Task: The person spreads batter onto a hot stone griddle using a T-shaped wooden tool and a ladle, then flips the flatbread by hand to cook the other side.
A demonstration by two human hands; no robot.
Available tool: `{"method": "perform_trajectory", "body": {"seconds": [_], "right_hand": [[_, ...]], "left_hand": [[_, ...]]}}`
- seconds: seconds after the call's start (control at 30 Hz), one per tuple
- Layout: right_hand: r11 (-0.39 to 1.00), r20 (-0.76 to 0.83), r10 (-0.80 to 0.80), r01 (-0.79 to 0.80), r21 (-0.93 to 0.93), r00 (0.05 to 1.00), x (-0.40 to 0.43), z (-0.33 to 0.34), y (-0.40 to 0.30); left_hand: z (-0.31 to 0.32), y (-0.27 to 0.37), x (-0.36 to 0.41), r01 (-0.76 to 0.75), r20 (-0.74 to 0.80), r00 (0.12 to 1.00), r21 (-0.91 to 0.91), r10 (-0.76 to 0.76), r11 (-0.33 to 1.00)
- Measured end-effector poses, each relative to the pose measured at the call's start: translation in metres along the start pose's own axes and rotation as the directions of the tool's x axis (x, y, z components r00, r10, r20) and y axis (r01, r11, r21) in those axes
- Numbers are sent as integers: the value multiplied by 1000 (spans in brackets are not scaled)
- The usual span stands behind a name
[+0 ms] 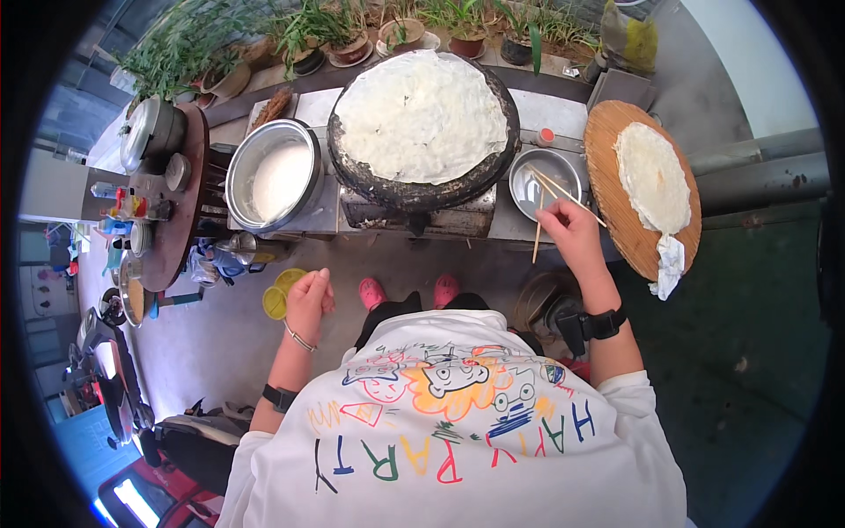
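Observation:
My right hand (572, 231) is over the rim of a steel bowl (515, 173), with its fingers at thin wooden sticks (569, 193); whether it grips them is not certain. Curled and lifted in front of my body, my left hand (309, 300) appears to hold nothing. A large thin flatbread (422, 119) covers most of a round black griddle (422, 199). Left of it stands a metal pot (239, 173) with pale batter (282, 183) inside. On the right, a round wooden board (607, 165) bears another flatbread (653, 173) and a crumpled white cloth or paper (670, 261).
A small red-topped container (545, 136) stands behind the bowl. Potted plants (465, 39) line the back. At left, a round table (165, 254) carries a lidded pot (142, 132) and bottles. A yellow-green plastic item (276, 302) lies on the floor.

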State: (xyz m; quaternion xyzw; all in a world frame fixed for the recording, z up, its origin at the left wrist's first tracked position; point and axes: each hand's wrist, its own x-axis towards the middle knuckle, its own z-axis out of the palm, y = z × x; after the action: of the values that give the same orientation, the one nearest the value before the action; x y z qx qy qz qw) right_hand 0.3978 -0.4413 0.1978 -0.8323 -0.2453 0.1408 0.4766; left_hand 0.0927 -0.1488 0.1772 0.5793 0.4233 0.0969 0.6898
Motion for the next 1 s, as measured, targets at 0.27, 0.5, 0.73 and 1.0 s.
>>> {"method": "perform_trajectory", "body": {"seconds": [0.27,0.5,0.73,1.0], "right_hand": [[1000,-44,-14,13,-11,999,12,10,-5],[998,1,31,-31,-53,1000,5,16,0],[999,-24,35,-36,-40,999,13,10,-1],[999,-7,6,-6,-46,1000,27,1,-3]], "left_hand": [[-18,-8,-1,-1,-6,1000,16,1,1000],[-19,-16,-6,23,33,999,-83,-20,996],[-14,-17,-7,60,51,997,-22,-58,998],[-13,-22,-12,62,32,998,-13,-61,998]]}}
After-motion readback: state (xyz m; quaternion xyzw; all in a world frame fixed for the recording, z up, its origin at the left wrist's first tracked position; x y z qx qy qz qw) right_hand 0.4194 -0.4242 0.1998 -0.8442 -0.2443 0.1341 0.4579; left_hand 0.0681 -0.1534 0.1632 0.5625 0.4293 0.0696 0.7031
